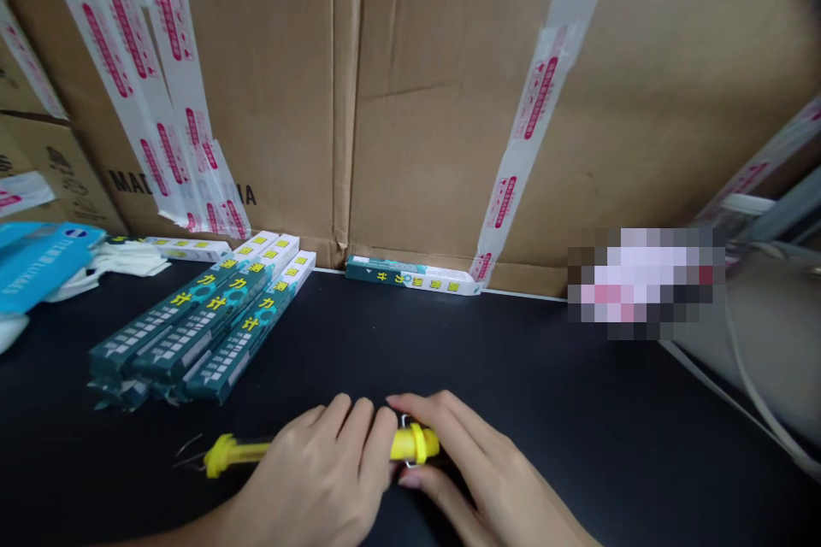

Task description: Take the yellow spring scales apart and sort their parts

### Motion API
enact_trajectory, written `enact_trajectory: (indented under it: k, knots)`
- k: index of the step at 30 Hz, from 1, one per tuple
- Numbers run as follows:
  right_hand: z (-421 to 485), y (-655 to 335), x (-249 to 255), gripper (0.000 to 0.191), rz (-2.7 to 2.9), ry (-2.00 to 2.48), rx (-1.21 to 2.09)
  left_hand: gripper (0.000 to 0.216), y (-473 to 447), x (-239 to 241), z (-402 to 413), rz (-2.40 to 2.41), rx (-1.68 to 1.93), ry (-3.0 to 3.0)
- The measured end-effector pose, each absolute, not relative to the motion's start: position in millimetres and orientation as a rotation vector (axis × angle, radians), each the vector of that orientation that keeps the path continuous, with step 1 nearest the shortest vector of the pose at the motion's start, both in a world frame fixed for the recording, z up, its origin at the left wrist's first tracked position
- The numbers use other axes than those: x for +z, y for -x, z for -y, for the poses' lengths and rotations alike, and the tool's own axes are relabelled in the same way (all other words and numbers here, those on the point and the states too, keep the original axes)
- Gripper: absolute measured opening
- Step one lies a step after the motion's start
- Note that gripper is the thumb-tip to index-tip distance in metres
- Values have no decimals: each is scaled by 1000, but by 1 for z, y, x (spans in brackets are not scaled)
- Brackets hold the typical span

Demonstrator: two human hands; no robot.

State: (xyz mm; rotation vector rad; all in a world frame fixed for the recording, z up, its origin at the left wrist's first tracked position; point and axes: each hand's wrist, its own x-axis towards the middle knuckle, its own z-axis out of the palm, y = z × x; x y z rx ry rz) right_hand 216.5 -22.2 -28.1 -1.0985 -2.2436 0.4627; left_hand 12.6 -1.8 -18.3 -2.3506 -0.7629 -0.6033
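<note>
A slim yellow tube-shaped tool (239,450) with a metal hook at its left end lies across the black table (526,385) near the front edge. My left hand (324,470) is curled over its middle, fingers closed on it. My right hand (471,466) pinches the tool's right end, where a yellow collar and a small metal ring (406,421) show between finger and thumb. The middle of the tool is hidden under my left hand.
Several long green-and-white boxes (205,325) lie stacked at the left, and one more (410,275) rests against the cardboard cartons (449,102) at the back. Blue packets (35,261) and white cloth sit far left. White cables (744,376) run at the right.
</note>
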Motion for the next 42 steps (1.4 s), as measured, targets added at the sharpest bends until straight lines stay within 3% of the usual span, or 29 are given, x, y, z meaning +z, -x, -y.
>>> enact_trajectory:
  k: [7,11,16,18,21,26,30,32,38,42]
  knots:
    - [15,-234,-30,30,2022,1158,491,33,-12,-23,-8,854,-680,2242]
    - [6,-246,-26,18,1862,1271,802,40,-2,-21,-20,846,-695,2376]
    - [4,-244,-25,50,1557,1309,1370,42,12,-8,-32,775,-715,2497]
    - [5,-240,-27,47,1486,1278,1396,40,14,-6,-33,729,-738,2484]
    - [5,-236,-28,39,1473,1233,1349,39,12,-4,-32,675,-761,2476]
    - [9,-234,-20,45,1704,1233,1069,39,10,-6,-32,663,-776,2518]
    - [14,-233,-15,22,1871,1233,799,39,11,-7,-34,680,-730,2575]
    - [16,-234,-14,18,1937,1232,706,40,12,-8,-35,725,-711,2590]
    - [15,-239,-13,36,2361,1157,87,48,15,-9,-34,903,-736,2714]
    - [11,-239,-13,41,2421,1181,7,50,13,-7,-34,989,-762,2751]
